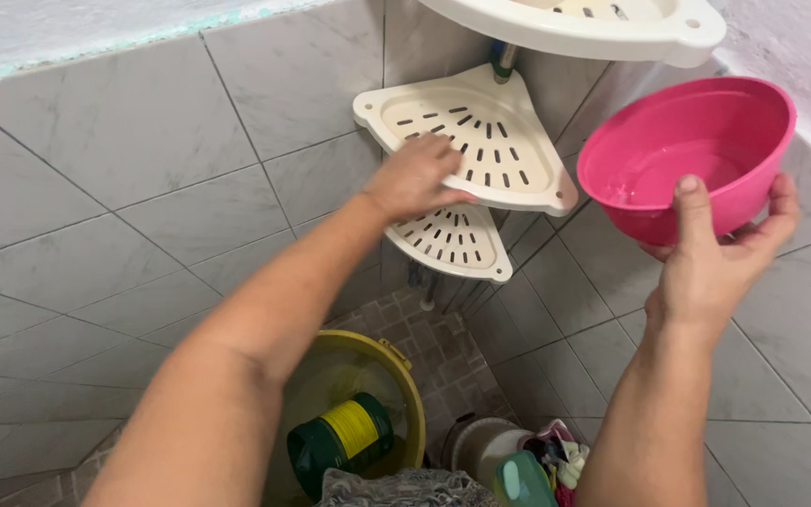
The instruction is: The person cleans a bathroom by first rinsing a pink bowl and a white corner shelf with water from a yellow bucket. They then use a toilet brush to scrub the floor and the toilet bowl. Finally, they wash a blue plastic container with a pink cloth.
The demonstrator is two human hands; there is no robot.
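Right hand (706, 272) grip closed on pink bowl (696, 155) at upper right, left hand (415, 178) flat on slotted corner shelf (476, 141), fingertips partly hidden, top shelf (593, 28) cut off.

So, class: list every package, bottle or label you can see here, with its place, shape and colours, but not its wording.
Dark green round plastic bottle: lying on its side inside the yellow bucket, bottom centre.
Yellow label: wrapped around that green bottle, print too small to tell.
Teal-capped bottle: at the bottom edge, right of the bucket, partly cut off.
No signs or screens in view.
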